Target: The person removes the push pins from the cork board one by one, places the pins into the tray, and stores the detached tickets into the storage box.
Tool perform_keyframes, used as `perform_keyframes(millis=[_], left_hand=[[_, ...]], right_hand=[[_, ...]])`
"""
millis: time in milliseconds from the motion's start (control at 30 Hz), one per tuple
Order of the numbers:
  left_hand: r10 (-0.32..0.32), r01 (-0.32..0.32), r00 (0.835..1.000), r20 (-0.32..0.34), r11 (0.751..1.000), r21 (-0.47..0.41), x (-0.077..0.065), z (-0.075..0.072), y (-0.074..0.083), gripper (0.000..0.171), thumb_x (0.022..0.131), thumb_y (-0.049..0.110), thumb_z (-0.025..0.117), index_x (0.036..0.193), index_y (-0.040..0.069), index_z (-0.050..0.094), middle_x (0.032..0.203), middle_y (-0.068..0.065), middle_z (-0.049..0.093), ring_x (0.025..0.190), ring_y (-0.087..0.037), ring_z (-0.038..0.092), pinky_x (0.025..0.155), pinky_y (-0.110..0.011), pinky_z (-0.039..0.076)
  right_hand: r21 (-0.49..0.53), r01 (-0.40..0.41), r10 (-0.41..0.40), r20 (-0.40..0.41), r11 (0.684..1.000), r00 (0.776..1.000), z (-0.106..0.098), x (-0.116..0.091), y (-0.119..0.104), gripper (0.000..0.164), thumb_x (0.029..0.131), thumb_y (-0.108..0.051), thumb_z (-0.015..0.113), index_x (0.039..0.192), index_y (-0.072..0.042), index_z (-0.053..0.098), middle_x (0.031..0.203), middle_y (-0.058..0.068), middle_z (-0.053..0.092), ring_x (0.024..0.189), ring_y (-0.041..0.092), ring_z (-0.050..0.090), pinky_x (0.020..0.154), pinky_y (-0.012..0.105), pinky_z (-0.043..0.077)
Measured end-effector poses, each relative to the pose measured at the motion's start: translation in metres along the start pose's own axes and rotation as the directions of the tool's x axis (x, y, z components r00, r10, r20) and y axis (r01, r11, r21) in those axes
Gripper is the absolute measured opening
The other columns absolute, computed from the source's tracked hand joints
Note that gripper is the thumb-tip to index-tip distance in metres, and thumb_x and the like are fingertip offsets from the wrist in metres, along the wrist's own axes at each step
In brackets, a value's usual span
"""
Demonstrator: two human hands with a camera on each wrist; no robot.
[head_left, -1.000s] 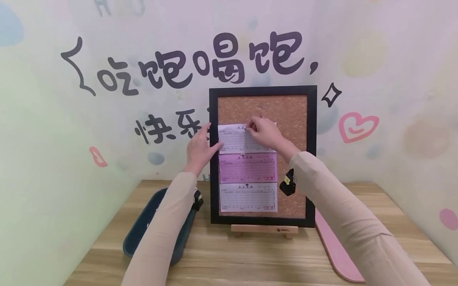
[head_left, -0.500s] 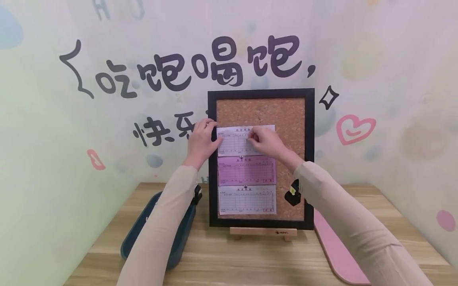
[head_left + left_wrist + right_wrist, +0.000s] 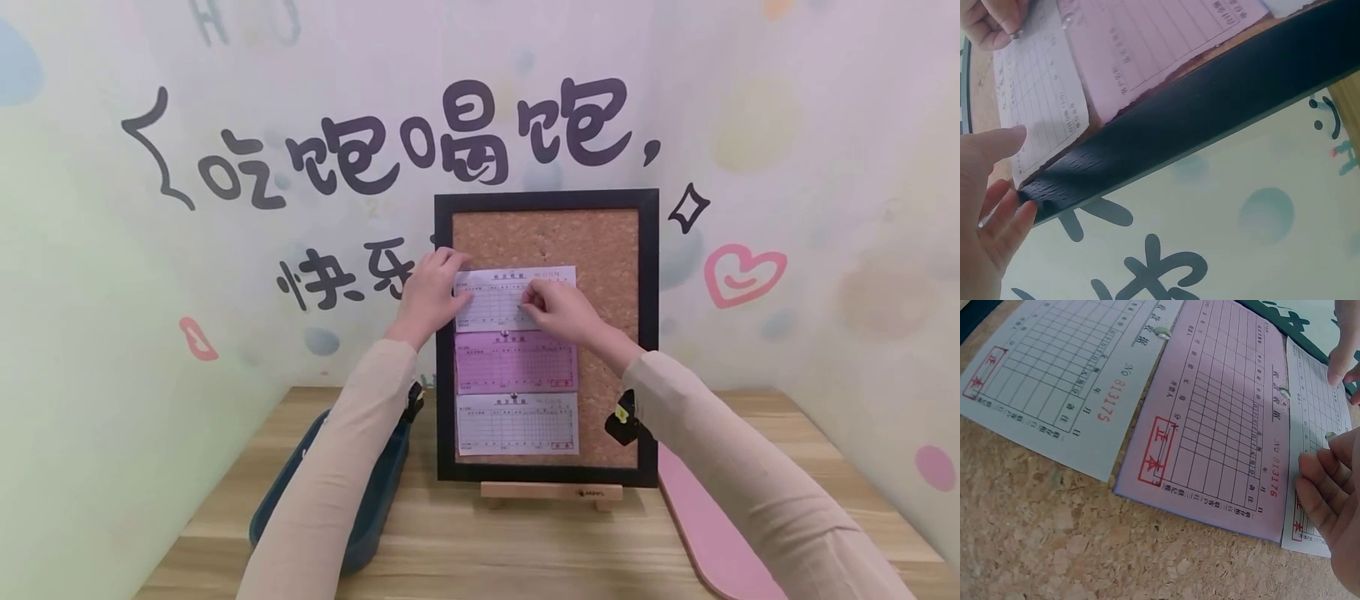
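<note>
A black-framed corkboard [image 3: 592, 242] carries a column of three receipt slips. On the top white receipt [image 3: 483, 304], my left hand [image 3: 429, 293] rests its thumb near the left edge, its fingers lying across the frame's side. Pinched between my right thumb and fingertips is a small silver pushpin [image 3: 1016, 34]; the right hand [image 3: 562, 308] overlaps the receipt's right half. Below it, the pink receipt [image 3: 517, 362] and the lower white receipt [image 3: 517, 425] are each held at the top by a pushpin [image 3: 1162, 332].
The board leans on a small wooden easel [image 3: 551, 490] on the wood-grain table [image 3: 465, 554]. A dark blue tray [image 3: 367, 533] sits left, partly hidden by the left sleeve. At right lies a pink mat [image 3: 701, 525], partly under the right arm. A lettered wall [image 3: 337, 58] stands behind.
My right hand has moved down from the top receipt's upper edge, uncovering its red number. My left fingers have shifted from the frame's outer side over onto it. The view has tipped slightly upward.
</note>
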State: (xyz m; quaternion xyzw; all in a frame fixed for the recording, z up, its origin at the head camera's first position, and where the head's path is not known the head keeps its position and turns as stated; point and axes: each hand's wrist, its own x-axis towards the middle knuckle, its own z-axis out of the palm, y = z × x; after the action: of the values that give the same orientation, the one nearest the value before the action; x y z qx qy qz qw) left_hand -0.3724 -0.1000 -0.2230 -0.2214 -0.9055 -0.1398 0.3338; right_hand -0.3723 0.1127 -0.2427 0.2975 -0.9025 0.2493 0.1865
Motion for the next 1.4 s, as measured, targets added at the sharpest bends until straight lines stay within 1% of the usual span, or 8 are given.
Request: perform_keyframes(millis=[133, 333, 567, 733, 900, 1033, 1233, 1400], left_hand=[[-0.029, 0.029, 1.0, 0.011, 0.999, -0.025, 0.001, -0.001, 0.001, 0.042, 0.076, 0.018, 0.071, 0.115, 0.009, 0.057, 0.107, -0.008, 0.055, 0.099, -0.024, 0.049, 0.082, -0.037, 0.045], [-0.027, 0.027, 0.999, 0.021, 0.999, -0.027, 0.004, 0.002, 0.001, 0.041, 0.075, 0.02, 0.072, 0.112, 0.008, 0.059, 0.106, -0.006, 0.057, 0.096, -0.024, 0.049, 0.082, -0.036, 0.044], [-0.017, 0.016, 0.999, 0.047, 1.0, 0.018, 0.009, 0.001, 0.002, 0.039, 0.074, 0.023, 0.073, 0.107, 0.007, 0.06, 0.105, -0.007, 0.055, 0.093, -0.024, 0.047, 0.074, -0.036, 0.045], [-0.001, -0.001, 0.998, 0.061, 0.999, 0.045, 0.01, 0.001, 0.002, 0.039, 0.073, 0.022, 0.075, 0.105, 0.006, 0.06, 0.104, -0.008, 0.054, 0.092, -0.025, 0.048, 0.074, -0.036, 0.045], [-0.011, 0.008, 0.996, 0.084, 0.999, 0.045, 0.009, 0.002, 0.002, 0.041, 0.072, 0.022, 0.076, 0.105, 0.007, 0.059, 0.104, -0.008, 0.055, 0.092, -0.025, 0.048, 0.076, -0.036, 0.044], [-0.014, 0.01, 0.996, 0.085, 0.999, 0.043, 0.008, 0.002, 0.002, 0.041, 0.071, 0.023, 0.077, 0.105, 0.008, 0.059, 0.102, -0.007, 0.056, 0.092, -0.024, 0.047, 0.075, -0.036, 0.044], [-0.05, 0.046, 0.994, 0.098, 0.998, 0.04, 0.005, -0.001, 0.003, 0.036, 0.07, 0.025, 0.078, 0.098, 0.009, 0.061, 0.097, -0.006, 0.055, 0.09, -0.024, 0.044, 0.073, -0.036, 0.044], [-0.074, 0.075, 0.992, 0.101, 0.997, -0.005, 0.005, -0.002, 0.001, 0.031, 0.072, 0.025, 0.076, 0.093, 0.008, 0.061, 0.094, -0.006, 0.053, 0.09, -0.024, 0.044, 0.074, -0.037, 0.044]], right_hand=[[0.007, -0.017, 0.017, 0.01, 1.0, 1.0, 0.002, -0.002, 0.0, 0.004, 0.086, -0.011, 0.057, 0.085, -0.007, 0.058, 0.067, 0.002, 0.053, 0.057, 0.014, 0.046, 0.055, 0.026, 0.04], [0.009, -0.037, 0.037, 0.007, 0.999, 0.999, 0.003, -0.005, 0.001, 0.004, 0.087, -0.011, 0.056, 0.085, -0.007, 0.058, 0.068, 0.002, 0.053, 0.059, 0.015, 0.046, 0.055, 0.027, 0.039], [0.025, -0.012, 0.012, -0.007, 1.0, 1.0, 0.003, -0.006, 0.0, 0.004, 0.086, -0.009, 0.056, 0.085, -0.006, 0.058, 0.068, 0.003, 0.053, 0.059, 0.015, 0.046, 0.055, 0.027, 0.039], [0.033, -0.011, 0.011, -0.002, 0.999, 1.0, 0.005, -0.007, 0.002, 0.004, 0.087, -0.009, 0.056, 0.085, -0.006, 0.058, 0.069, 0.002, 0.054, 0.06, 0.014, 0.047, 0.055, 0.026, 0.041], [0.035, -0.007, 0.007, -0.002, 0.999, 1.0, 0.006, -0.009, 0.003, 0.005, 0.087, -0.009, 0.056, 0.083, -0.006, 0.057, 0.069, 0.002, 0.055, 0.06, 0.014, 0.048, 0.055, 0.027, 0.041], [0.035, -0.003, 0.003, -0.012, 0.999, 1.0, 0.006, -0.011, 0.003, 0.004, 0.087, -0.009, 0.056, 0.082, -0.007, 0.057, 0.069, 0.002, 0.054, 0.059, 0.014, 0.047, 0.055, 0.027, 0.041], [0.03, 0.011, -0.01, -0.01, 0.999, 1.0, 0.007, -0.012, 0.004, 0.004, 0.087, -0.009, 0.056, 0.084, -0.007, 0.057, 0.067, 0.001, 0.053, 0.057, 0.013, 0.046, 0.053, 0.026, 0.039], [0.03, 0.016, -0.016, -0.016, 0.999, 1.0, 0.006, -0.012, 0.004, 0.004, 0.087, -0.009, 0.056, 0.084, -0.007, 0.058, 0.065, 0.001, 0.053, 0.055, 0.012, 0.044, 0.052, 0.025, 0.037]])
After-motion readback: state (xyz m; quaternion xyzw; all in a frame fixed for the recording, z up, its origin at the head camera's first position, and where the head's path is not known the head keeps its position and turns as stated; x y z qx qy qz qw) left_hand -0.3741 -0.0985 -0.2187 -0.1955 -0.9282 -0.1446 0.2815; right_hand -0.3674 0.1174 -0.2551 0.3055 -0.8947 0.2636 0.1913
